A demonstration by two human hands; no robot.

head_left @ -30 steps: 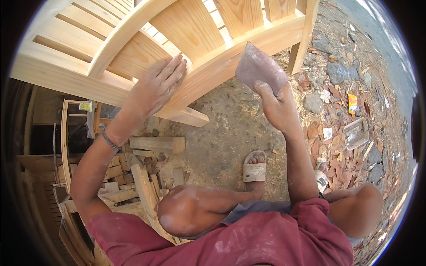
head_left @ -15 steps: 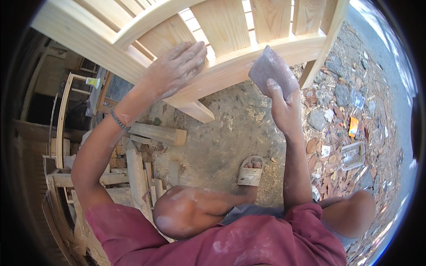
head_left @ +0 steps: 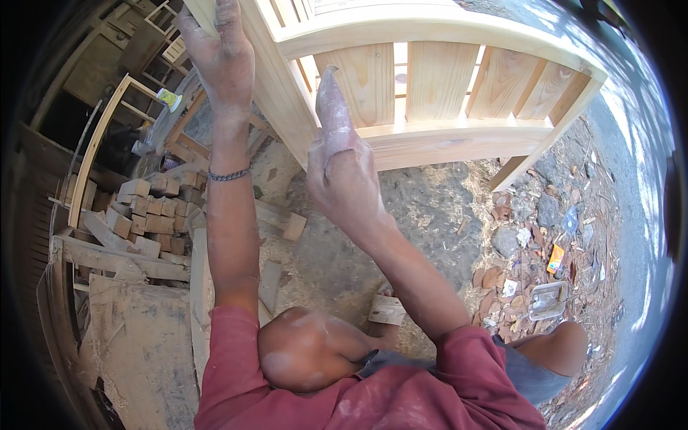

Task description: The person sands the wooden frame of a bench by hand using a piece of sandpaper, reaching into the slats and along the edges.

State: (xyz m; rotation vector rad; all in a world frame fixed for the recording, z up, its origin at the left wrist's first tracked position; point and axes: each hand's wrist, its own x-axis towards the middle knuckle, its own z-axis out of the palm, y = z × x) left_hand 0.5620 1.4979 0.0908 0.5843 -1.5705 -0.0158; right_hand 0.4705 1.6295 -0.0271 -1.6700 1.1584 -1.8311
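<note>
A pale wooden furniture frame with slats (head_left: 437, 79) and a curved rail (head_left: 430, 27) stands in front of me. At the upper left, my left hand (head_left: 223, 61) is closed round the thick corner post (head_left: 276, 89) of that frame, its fingertips cut off by the picture's top. My right hand (head_left: 347, 179), dusted with pale powder, grips a bent sheet of greyish-purple sandpaper (head_left: 334, 107). The sheet points up beside the post, in front of the leftmost slat; whether it touches the wood I cannot tell.
Stacked wood blocks (head_left: 158, 215) and a dusty board (head_left: 143, 344) lie to the left. A short timber offcut (head_left: 283, 218) rests on the ground below the post. On the right are dry leaves, stones and a clear plastic tray (head_left: 548, 301).
My left hand has left the lower rail and moved up onto the corner post. My right hand has brought the sandpaper left, toward the post. The furniture appears further right in view.
</note>
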